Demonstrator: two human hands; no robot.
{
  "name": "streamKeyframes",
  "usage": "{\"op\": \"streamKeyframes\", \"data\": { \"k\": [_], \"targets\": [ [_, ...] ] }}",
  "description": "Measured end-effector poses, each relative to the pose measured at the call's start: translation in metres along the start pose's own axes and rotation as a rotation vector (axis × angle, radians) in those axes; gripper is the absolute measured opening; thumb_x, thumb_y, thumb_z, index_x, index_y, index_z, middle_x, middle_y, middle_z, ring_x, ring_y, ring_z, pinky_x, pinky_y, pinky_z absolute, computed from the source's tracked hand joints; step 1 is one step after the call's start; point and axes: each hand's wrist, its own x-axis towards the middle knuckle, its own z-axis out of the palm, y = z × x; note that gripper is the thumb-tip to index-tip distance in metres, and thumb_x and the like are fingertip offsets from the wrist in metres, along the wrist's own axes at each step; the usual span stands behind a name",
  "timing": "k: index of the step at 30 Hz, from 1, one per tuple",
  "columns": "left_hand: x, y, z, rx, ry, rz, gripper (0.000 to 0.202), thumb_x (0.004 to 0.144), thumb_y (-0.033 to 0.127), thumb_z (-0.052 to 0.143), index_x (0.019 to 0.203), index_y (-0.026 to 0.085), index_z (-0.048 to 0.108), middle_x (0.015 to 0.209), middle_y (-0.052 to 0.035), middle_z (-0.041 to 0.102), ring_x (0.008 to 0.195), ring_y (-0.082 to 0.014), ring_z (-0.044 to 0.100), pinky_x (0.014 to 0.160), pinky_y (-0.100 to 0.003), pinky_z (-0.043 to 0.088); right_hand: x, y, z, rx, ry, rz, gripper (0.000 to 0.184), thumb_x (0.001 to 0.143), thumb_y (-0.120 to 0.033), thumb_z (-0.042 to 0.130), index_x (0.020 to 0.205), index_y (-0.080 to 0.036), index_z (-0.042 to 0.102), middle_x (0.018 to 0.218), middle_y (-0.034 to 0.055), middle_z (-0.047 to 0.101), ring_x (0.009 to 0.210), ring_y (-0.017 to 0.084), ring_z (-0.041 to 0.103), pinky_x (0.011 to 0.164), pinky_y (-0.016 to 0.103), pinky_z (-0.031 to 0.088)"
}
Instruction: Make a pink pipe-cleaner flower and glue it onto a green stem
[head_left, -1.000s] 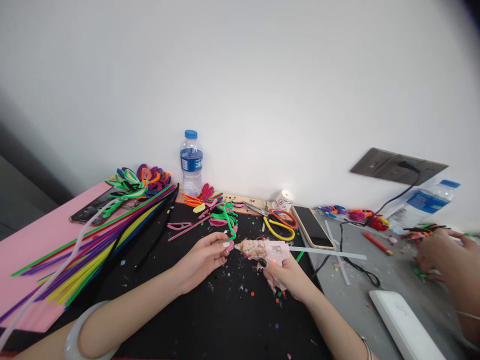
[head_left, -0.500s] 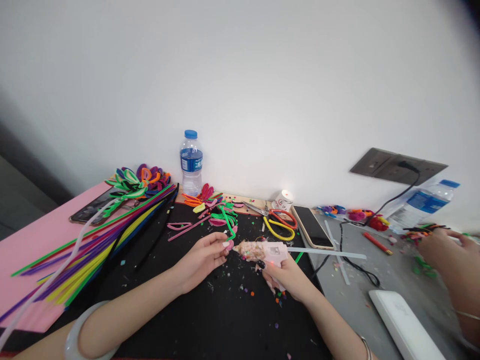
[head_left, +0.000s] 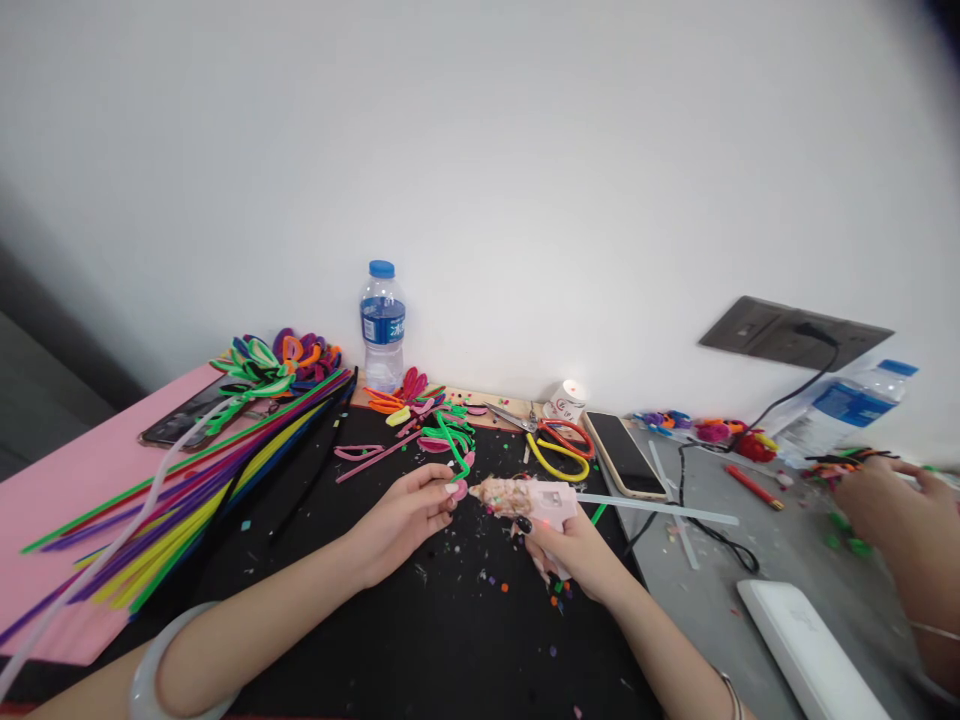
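Note:
My left hand pinches a small pink and green pipe-cleaner piece between thumb and fingers; its green stem bends up toward the back. My right hand is wrapped round the grip of a pale pink hot glue gun, whose front is crusted with stuck bits. The nozzle points left, close to the pink end of the piece. Out of the gun's back sticks a long clear glue stick. Behind my hands lie more bent pipe cleaners in green and pink.
Loose pipe cleaners fan out at left beside a phone. A water bottle stands at the back. Scissors, a paper cup and another phone lie right of centre. Another person's hand works at far right.
The glue gun has drawn back slightly to the right, its nozzle now a little farther from the piece. My left hand has hardly moved.

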Motion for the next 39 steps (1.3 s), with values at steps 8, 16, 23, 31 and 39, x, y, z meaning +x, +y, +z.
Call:
{"op": "streamKeyframes", "data": {
  "k": [8,16,23,31,39],
  "targets": [
    [-0.0009,0.0000,0.0005,-0.013,-0.001,0.004,0.018,0.070,0.015,0.070,0.085,0.017,0.061,0.078,0.0001,0.059,0.070,-0.0092,0.055,0.070,-0.022,0.042,0.0004,0.0004,-0.0021,-0.009,0.005,-0.027,0.018,0.076,-0.035,0.055,0.074,-0.018,0.050,0.041,-0.0075,0.046,0.032,0.006,0.033,0.032,0.017,0.022],
    [-0.0007,0.0008,-0.0002,-0.015,0.026,-0.004,0.018,0.070,0.015,0.071,0.084,0.017,0.060,0.077,0.0005,0.060,0.069,-0.0088,0.055,0.070,-0.023,0.042,-0.0006,-0.0022,-0.0013,0.010,0.009,-0.024,0.019,0.075,-0.035,0.056,0.069,-0.018,0.048,0.041,-0.0070,0.046,0.033,0.005,0.033,0.033,0.017,0.024],
    [-0.0008,0.0008,0.0015,-0.025,0.016,0.010,0.017,0.070,0.014,0.071,0.082,0.017,0.060,0.078,0.0012,0.059,0.070,-0.0082,0.054,0.069,-0.022,0.041,-0.0005,-0.0034,-0.0007,-0.041,-0.006,0.001,0.012,0.073,-0.027,0.056,0.071,-0.019,0.048,0.040,-0.0084,0.047,0.031,0.005,0.031,0.032,0.017,0.022],
    [-0.0014,0.0015,0.0023,-0.014,0.016,-0.006,0.018,0.069,0.015,0.072,0.082,0.018,0.061,0.079,0.0007,0.061,0.070,-0.0086,0.055,0.070,-0.022,0.042,-0.0008,-0.0044,0.0000,-0.073,-0.004,-0.012,0.012,0.074,-0.022,0.053,0.065,-0.019,0.046,0.041,-0.0084,0.047,0.030,0.004,0.031,0.031,0.016,0.022],
    [-0.0009,0.0003,0.0011,-0.017,0.001,-0.003,0.014,0.073,0.013,0.068,0.083,0.018,0.061,0.082,0.0004,0.061,0.073,-0.0084,0.055,0.072,-0.022,0.042,0.0000,-0.0012,-0.0004,-0.043,-0.017,-0.010,0.009,0.073,-0.021,0.053,0.067,-0.019,0.047,0.040,-0.0088,0.046,0.031,0.005,0.031,0.032,0.016,0.024]
  ]
}}
